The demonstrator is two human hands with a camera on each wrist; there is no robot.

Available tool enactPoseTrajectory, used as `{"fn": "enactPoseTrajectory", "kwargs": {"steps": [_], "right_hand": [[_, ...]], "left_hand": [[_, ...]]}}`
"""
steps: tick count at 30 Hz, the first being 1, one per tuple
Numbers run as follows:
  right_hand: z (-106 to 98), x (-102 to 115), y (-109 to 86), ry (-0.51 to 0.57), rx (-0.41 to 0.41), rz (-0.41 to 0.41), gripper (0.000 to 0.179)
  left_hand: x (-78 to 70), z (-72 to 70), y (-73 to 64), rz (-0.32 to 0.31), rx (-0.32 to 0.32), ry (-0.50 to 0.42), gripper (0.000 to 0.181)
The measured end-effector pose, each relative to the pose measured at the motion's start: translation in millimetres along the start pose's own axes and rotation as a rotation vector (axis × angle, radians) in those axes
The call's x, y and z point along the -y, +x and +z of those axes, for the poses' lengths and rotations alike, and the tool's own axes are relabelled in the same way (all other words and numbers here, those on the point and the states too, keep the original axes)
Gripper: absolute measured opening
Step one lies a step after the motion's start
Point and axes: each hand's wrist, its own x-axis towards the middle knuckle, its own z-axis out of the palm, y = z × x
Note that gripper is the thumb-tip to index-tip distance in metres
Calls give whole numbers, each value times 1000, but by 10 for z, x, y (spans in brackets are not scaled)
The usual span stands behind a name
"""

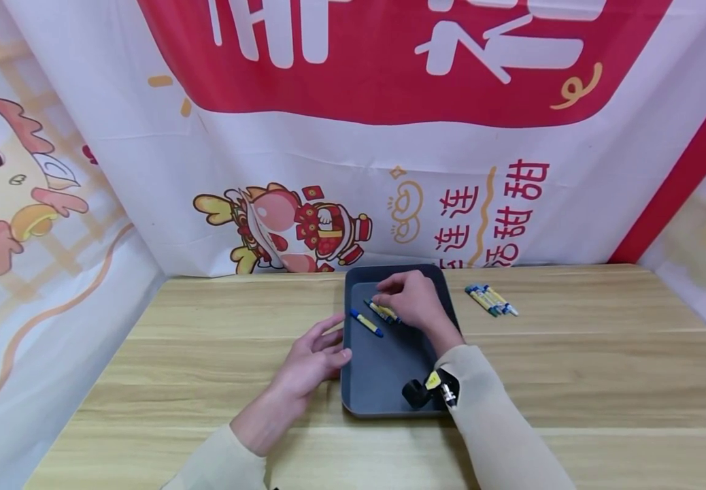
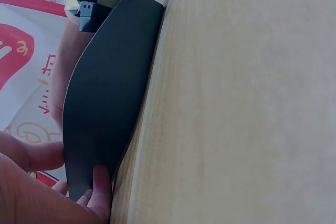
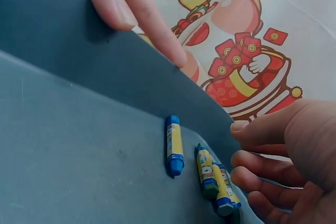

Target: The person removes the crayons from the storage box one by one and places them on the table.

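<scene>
A dark grey tray (image 1: pixel 383 381) stands on the table. My left hand (image 1: pixel 313 357) holds its left wall, thumb over the rim and fingers against the outer side. Inside the tray, a blue crayon (image 3: pixel 174 146) in a yellow wrapper lies apart. Beside it, a green crayon (image 3: pixel 206 171) lies close against other blue-ended crayons (image 3: pixel 224 195). My right hand (image 1: pixel 411 299) is over this group at the tray's far end. In the right wrist view its fingers (image 3: pixel 265 169) are loosely bent beside the crayons, with nothing seen between them.
Several more crayons (image 1: pixel 491 300) lie side by side on the wooden table (image 1: pixel 573 381), right of the tray. A printed cloth (image 1: pixel 377 163) hangs along the table's back edge, close behind the tray. A small camera (image 1: pixel 432 389) sits on the right wrist.
</scene>
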Motion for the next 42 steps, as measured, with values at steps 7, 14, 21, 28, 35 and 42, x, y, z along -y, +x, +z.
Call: {"fn": "enactPoseTrajectory", "kwargs": {"steps": [7,14,21,28,35,42], "right_hand": [[20,-18,17,-20,13,8,25],[20,-29,20,-34,11,26,25],[24,-31,17,-39,2,32,24],[16,-36,21,-40,-4,35,23],[11,-45,27,-58,-19,51,22],[15,-46,18,-83,-27,101,22]], "left_hand": [[6,6,-2,39,-6,-7,64],[8,7,-1,39,-1,-7,64],[23,5,14,31,1,-14,64],[21,1,20,26,-3,-11,64],[2,9,-1,33,-4,-17,65],[11,9,8,19,-11,-9,64]]}}
